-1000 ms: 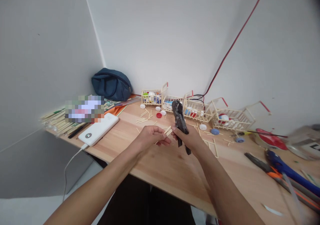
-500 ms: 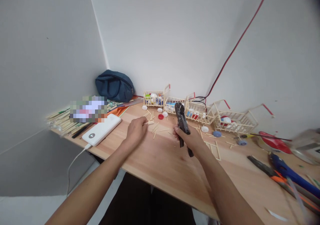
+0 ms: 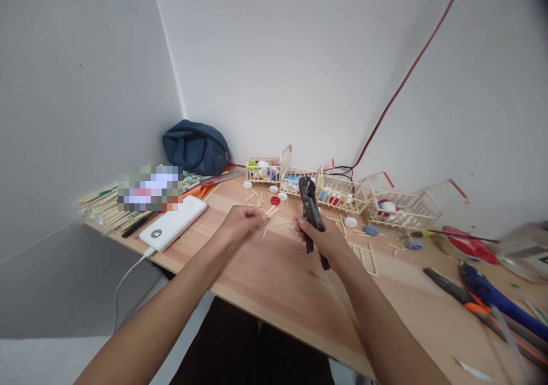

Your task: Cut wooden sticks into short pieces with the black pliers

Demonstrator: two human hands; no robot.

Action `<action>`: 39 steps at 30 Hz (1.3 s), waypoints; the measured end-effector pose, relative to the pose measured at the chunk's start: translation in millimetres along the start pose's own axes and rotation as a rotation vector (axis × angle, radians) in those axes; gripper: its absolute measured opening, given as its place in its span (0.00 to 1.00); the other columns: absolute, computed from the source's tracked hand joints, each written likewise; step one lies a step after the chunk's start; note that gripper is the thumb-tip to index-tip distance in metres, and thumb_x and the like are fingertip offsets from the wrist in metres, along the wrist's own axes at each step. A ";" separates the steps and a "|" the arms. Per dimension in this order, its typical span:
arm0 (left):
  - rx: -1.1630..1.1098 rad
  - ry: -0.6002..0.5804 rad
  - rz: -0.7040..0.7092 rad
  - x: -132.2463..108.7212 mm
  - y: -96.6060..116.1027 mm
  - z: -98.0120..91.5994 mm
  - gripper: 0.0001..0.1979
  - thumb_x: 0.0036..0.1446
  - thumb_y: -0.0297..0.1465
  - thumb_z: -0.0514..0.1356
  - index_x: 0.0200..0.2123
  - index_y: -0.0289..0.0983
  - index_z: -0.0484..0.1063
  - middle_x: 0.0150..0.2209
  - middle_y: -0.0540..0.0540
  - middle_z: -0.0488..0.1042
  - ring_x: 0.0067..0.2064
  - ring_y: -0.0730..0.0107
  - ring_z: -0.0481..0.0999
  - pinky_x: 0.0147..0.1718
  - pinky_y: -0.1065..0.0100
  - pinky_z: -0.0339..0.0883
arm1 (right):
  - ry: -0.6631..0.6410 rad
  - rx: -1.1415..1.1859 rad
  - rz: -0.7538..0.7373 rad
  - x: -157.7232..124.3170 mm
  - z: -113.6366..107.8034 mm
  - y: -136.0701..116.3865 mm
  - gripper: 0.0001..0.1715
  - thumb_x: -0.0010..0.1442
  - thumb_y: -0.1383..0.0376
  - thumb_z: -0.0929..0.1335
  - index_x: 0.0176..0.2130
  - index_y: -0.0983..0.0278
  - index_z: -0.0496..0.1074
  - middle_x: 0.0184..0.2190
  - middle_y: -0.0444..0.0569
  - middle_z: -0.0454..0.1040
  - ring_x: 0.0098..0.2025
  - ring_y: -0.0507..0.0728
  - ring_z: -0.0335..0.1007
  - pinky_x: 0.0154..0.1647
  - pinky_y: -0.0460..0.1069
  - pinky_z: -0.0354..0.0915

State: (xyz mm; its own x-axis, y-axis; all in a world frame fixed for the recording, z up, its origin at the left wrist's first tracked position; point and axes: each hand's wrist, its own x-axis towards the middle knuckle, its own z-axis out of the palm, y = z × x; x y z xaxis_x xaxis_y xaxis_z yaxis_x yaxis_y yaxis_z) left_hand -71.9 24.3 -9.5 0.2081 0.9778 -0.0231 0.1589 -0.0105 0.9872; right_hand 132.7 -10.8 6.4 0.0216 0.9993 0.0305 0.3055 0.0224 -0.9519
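Note:
My left hand (image 3: 244,223) is closed in a pinch over the table. Short pale wooden sticks (image 3: 271,210) poke out from its fingertips. Wrapped in my right hand (image 3: 322,235) is a black plier-like hand tool (image 3: 311,205), held upright with its head away from me and two handle ends below the fist. Between and beyond my hands lie several loose cut sticks (image 3: 255,195) and a red bottle cap (image 3: 275,200). A flat frame of glued sticks (image 3: 373,262) lies right of my right hand.
Several stick-built toy carts (image 3: 263,171) with bottle-cap wheels line the wall. At left are a white power bank (image 3: 175,223), a bundle of skewers (image 3: 103,213) and a blue pouch (image 3: 197,148). Orange-and-black pliers (image 3: 454,288) and a blue-handled tool (image 3: 492,291) lie at right.
My left hand has lifted and moved right, towards my right hand, with sticks between its fingertips. My right hand and the black tool have hardly moved.

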 end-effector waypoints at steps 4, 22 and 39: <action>-0.400 -0.244 -0.172 -19.7 11.0 20.1 0.15 0.39 0.37 0.68 0.27 0.30 0.75 0.22 0.49 0.68 0.21 0.80 0.62 0.22 0.73 0.52 | -0.042 0.036 -0.054 -3.1 1.1 -1.8 0.18 0.52 0.52 0.67 0.32 0.65 0.68 0.23 0.45 0.69 0.25 0.52 0.65 0.26 0.47 0.63; -0.250 -0.231 -0.180 -27.4 21.3 35.0 0.11 0.41 0.34 0.65 0.24 0.30 0.75 0.15 0.53 0.65 0.17 0.82 0.58 0.18 0.74 0.47 | -0.039 -0.209 -0.103 -6.2 -5.8 -4.3 0.11 0.54 0.58 0.65 0.32 0.63 0.69 0.22 0.45 0.72 0.24 0.53 0.68 0.24 0.46 0.64; -0.238 -0.234 -0.162 -36.6 16.5 27.2 0.11 0.47 0.36 0.63 0.27 0.32 0.71 0.28 0.42 0.77 0.27 0.73 0.74 0.24 0.74 0.61 | 0.042 -0.119 -0.104 -4.7 -5.7 0.3 0.15 0.54 0.55 0.66 0.32 0.65 0.69 0.24 0.47 0.73 0.25 0.53 0.70 0.26 0.46 0.66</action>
State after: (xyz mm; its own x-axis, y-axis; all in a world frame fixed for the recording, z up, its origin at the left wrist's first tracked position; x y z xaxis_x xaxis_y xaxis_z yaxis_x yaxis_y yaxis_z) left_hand -50.7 -17.4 3.4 0.4177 0.8885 -0.1900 -0.0156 0.2161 0.9763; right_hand 138.2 -15.6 7.8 0.0225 0.9896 0.1422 0.4185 0.1199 -0.9003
